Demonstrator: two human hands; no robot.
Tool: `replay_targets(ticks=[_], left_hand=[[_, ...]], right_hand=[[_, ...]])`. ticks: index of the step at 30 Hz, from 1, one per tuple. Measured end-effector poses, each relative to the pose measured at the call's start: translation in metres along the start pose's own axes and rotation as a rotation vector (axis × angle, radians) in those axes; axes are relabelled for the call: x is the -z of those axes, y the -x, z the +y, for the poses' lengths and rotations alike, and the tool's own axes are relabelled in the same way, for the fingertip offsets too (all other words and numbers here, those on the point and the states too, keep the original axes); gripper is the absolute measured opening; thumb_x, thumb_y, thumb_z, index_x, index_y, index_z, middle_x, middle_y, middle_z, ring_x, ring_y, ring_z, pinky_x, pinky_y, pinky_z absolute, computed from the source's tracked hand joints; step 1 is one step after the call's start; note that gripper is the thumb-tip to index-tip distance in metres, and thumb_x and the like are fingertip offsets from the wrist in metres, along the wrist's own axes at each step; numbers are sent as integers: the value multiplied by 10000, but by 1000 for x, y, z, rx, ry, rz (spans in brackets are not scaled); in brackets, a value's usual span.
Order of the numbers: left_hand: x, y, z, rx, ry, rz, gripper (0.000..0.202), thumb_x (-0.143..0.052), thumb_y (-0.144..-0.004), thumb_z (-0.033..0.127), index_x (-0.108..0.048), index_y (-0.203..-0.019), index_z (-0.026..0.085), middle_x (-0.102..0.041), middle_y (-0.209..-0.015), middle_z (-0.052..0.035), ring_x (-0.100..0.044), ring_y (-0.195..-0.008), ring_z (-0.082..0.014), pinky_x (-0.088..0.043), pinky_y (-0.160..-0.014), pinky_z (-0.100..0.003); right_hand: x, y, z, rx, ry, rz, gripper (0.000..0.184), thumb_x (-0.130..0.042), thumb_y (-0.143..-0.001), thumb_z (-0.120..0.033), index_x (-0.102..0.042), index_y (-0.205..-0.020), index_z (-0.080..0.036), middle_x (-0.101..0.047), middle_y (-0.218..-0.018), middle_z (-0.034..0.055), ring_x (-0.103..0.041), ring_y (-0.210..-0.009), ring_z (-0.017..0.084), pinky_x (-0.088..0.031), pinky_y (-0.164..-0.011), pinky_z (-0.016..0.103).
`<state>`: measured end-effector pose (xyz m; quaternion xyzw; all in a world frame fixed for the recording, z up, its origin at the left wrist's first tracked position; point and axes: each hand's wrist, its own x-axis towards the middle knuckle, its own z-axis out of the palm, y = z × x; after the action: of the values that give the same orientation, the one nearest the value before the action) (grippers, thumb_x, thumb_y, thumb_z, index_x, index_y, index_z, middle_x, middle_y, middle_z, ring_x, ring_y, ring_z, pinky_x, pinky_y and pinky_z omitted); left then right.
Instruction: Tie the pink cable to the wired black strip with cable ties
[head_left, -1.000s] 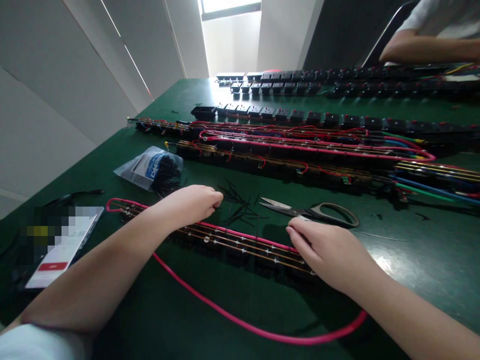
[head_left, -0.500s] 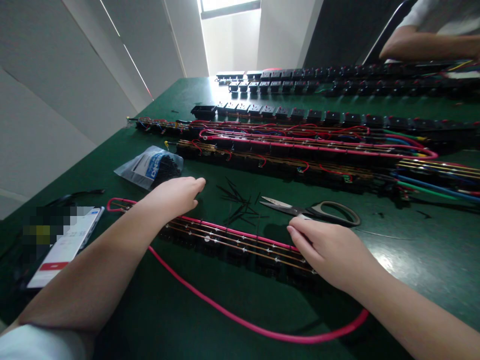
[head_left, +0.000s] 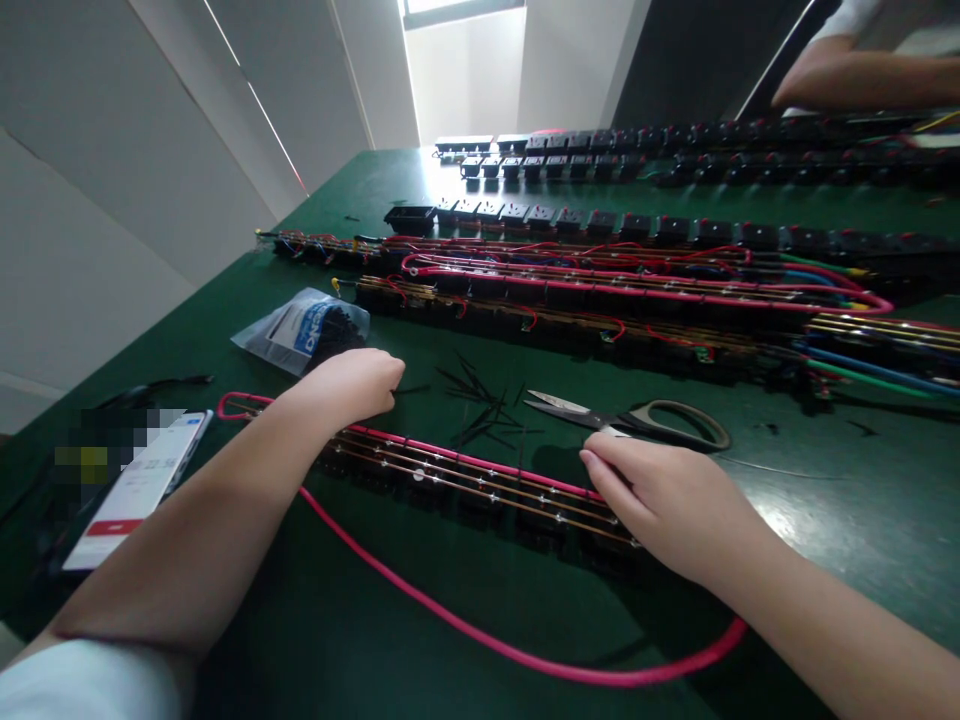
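My left hand (head_left: 352,385) hovers over the left part of a black socket strip (head_left: 465,485) with copper bars and a pink wire (head_left: 480,630). Its fingers are curled, and a thin black cable tie (head_left: 414,389) sticks out from the fingertips. A clear bag of black cable ties (head_left: 304,330) lies just beyond this hand. My right hand (head_left: 660,500) rests on the strip's right end, fingers pressed down over the bars and the wire. Scissors (head_left: 660,425) lie just beyond it.
Loose black ties (head_left: 480,405) are scattered between my hands. A phone (head_left: 131,490) lies at the left edge of the green table (head_left: 825,500). Several wired socket strips (head_left: 600,290) lie in rows further back. Another person's arm (head_left: 862,75) rests at the far right.
My left hand drew back to the left from the loose ties and curled its fingers, and a tie now trails from them. My right hand stayed on the strip.
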<state>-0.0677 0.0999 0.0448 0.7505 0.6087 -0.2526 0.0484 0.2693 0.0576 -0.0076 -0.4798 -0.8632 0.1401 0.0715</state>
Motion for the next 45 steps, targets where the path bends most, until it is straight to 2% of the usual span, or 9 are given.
replay_targets(ticks=[5, 10, 17, 21, 24, 27, 32, 37, 45], left_hand=[[6, 7, 10, -44, -2, -37, 154, -610, -834, 146, -745, -879, 207, -776, -917, -73, -726, -808, -222, -513, -646, -277], [2, 8, 16, -78, 23, -9, 127, -624, -839, 130, -731, -868, 191, -754, -886, -89, -731, -810, -245, -519, -662, -301], [1, 6, 26, -280, 135, 80, 144, -591, -983, 227, -698, -1077, 242, -730, -1189, -34, -702, -1089, -199, -525, -924, -272], [5, 13, 18, -203, 113, 58, 298, -654, -974, 331, -656, -1260, 250, -707, -1289, -67, -690, -1167, -264, -534, -973, -352], [5, 17, 8, -102, 76, -2, 420, -724, -912, 378, -657, -1299, 229, -722, -1261, -107, -719, -1095, -321, -559, -886, -395], [4, 18, 3, -53, 59, -53, 468, -758, -873, 361, -658, -1314, 239, -751, -1220, -101, -741, -1041, -312, -556, -795, -353], [2, 14, 6, -51, 52, -71, 330, -678, -904, 272, -684, -1234, 265, -785, -1136, -62, -754, -926, -237, -506, -679, -275], [2, 9, 10, -51, 35, -32, 196, -611, -911, 210, -721, -1070, 243, -786, -1011, -56, -741, -880, -244, -486, -648, -292], [2, 11, 15, -112, -1, 81, 186, -558, -942, 224, -742, -973, 236, -768, -1018, -57, -731, -924, -248, -507, -730, -310]], right_hand=[[0, 0, 0, 7, -2, 10, 382, -406, -1043, -394, -575, -733, -249, -700, -700, 34, -638, -609, 199, -318, -560, 322], [1, 0, -1, 16, -7, 16, 383, -404, -1046, -388, -593, -743, -249, -712, -710, 36, -641, -600, 197, -321, -555, 328], [1, 0, 0, 23, -8, 12, 394, -402, -1050, -390, -599, -740, -247, -717, -710, 39, -642, -593, 192, -323, -551, 330], [1, 1, 0, 14, -12, 1, 395, -396, -1049, -396, -599, -745, -247, -719, -726, 41, -647, -609, 196, -321, -561, 329], [0, 0, 0, 10, -13, -3, 381, -400, -1043, -388, -593, -745, -248, -715, -722, 40, -647, -614, 199, -312, -562, 332], [-1, 0, 0, 14, -8, 1, 371, -411, -1039, -380, -582, -737, -248, -703, -706, 37, -635, -607, 196, -302, -557, 333], [-1, 0, 2, 28, -6, 11, 374, -409, -1044, -378, -594, -746, -247, -711, -711, 37, -633, -605, 193, -300, -552, 337], [-1, 0, 1, 26, -7, 11, 394, -393, -1052, -389, -594, -745, -247, -723, -721, 42, -638, -603, 191, -310, -556, 336], [-1, 0, 1, 14, -7, -5, 377, -409, -1043, -387, -600, -749, -247, -719, -719, 41, -645, -611, 198, -305, -554, 331]])
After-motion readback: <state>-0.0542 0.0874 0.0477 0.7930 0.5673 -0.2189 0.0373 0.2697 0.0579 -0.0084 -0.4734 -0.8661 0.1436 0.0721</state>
